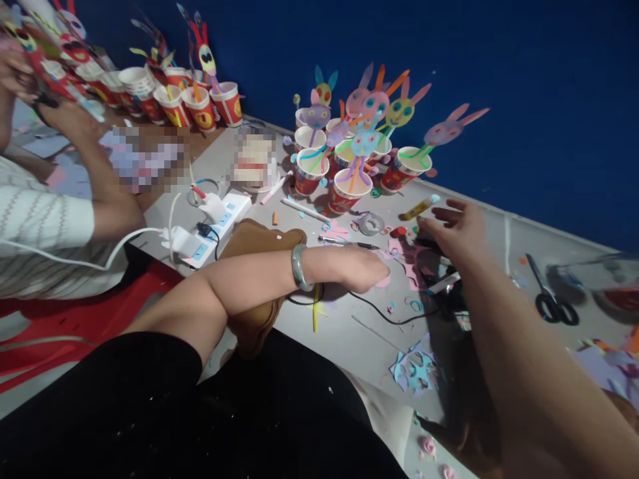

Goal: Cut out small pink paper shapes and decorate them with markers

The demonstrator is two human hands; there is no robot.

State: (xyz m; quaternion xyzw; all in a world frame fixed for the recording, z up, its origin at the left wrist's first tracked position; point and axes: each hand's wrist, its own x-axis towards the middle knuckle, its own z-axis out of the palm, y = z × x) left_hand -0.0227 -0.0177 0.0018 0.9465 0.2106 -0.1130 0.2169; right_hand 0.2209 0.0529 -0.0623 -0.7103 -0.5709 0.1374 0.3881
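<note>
My left hand (357,268), with a jade-coloured bangle (299,267) at its wrist, rests low over the table beside a pen (347,243) and pink paper scraps (407,263). Its fingers are turned under and hidden. My right hand (456,233) hovers farther right with fingers apart and nothing visible in them. Close to its fingertips lie a yellow tube (419,207) and a small red piece (398,232). A dark object with a black cable (394,319) is partly hidden beneath my right hand. A clear tape roll (370,224) lies between the hands.
Paper cups (352,193) with paper rabbit figures stand along the blue wall. Black scissors (554,306) lie right, cut blue paper (417,369) in front. A power strip (219,229) and brown pad (259,249) are left. Another person's arm (100,159) is at far left.
</note>
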